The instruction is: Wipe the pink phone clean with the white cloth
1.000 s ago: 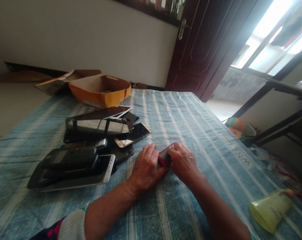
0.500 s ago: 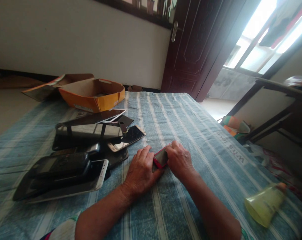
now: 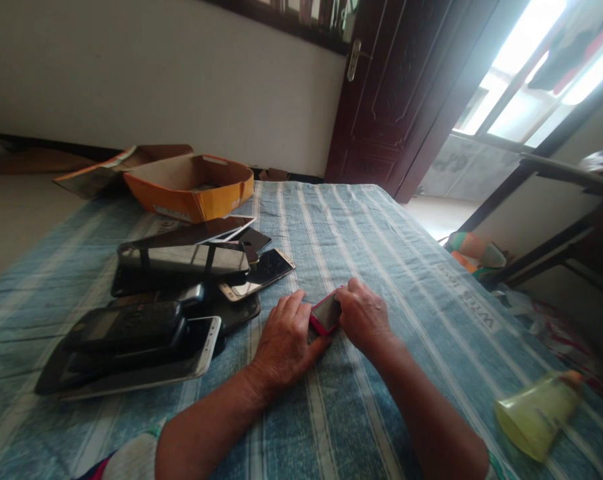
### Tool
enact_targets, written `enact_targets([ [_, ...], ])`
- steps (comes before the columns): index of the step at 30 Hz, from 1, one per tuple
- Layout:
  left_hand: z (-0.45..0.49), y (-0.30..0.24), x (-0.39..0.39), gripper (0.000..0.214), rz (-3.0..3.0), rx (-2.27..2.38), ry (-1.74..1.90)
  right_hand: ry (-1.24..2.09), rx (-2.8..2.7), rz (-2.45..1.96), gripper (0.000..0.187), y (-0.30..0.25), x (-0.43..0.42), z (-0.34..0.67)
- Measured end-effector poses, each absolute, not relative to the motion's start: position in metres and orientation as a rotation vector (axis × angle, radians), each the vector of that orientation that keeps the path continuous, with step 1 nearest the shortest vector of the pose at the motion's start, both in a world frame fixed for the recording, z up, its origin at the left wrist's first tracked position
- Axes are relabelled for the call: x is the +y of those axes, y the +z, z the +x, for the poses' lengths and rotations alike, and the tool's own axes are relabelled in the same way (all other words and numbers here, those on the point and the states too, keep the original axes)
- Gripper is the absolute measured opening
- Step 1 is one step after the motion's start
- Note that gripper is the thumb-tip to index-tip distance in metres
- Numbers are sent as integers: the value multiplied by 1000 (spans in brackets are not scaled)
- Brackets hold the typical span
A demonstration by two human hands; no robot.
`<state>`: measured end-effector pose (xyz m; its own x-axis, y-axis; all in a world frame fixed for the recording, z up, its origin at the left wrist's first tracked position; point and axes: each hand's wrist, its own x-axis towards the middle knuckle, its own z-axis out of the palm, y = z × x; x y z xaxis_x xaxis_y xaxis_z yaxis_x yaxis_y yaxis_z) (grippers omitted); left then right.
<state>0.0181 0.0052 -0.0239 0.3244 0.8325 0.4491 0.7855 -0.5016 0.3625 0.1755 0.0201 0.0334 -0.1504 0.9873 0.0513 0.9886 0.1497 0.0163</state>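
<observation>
A small pink-edged phone [image 3: 326, 313] lies on the striped cloth between my hands, its grey screen facing up. My left hand [image 3: 286, 337] steadies it from the left, fingers along that side and thumb by the near edge. Curled over the phone's right side is my right hand [image 3: 365, 313]; its fingertips are bent against the phone and partly hidden. To the left is a pile of old phones: a gold-framed phone [image 3: 258, 273], a white-edged phone [image 3: 208, 347], a thick black handset [image 3: 126, 327] and several others stacked about them.
An open orange cardboard box [image 3: 196, 203] stands at the far left of the cloth-covered surface [image 3: 351, 233]. A translucent yellow cup [image 3: 534, 417] lies on its side at the near right. Beyond are a dark red door [image 3: 381, 100] and a dark-framed rack [image 3: 556, 233].
The view has shifted slightly, so everything sits a little further right. Both hands stay at the pink-edged phone, with the right hand's fingers moved very little.
</observation>
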Motion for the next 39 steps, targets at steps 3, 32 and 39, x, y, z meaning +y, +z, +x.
enact_targets([
  [3, 18, -23, 5, 36, 2491, 1521, 925, -63, -2346, -2052, 26, 35, 29, 176],
  [32, 19, -14, 4, 33, 2498, 1533, 857, -113, -2409, -1937, 25, 25, -9, 188],
  [39, 20, -14, 6, 33, 2487, 1559, 840, -75, -2333, -1985, 25, 26, 0, 190],
])
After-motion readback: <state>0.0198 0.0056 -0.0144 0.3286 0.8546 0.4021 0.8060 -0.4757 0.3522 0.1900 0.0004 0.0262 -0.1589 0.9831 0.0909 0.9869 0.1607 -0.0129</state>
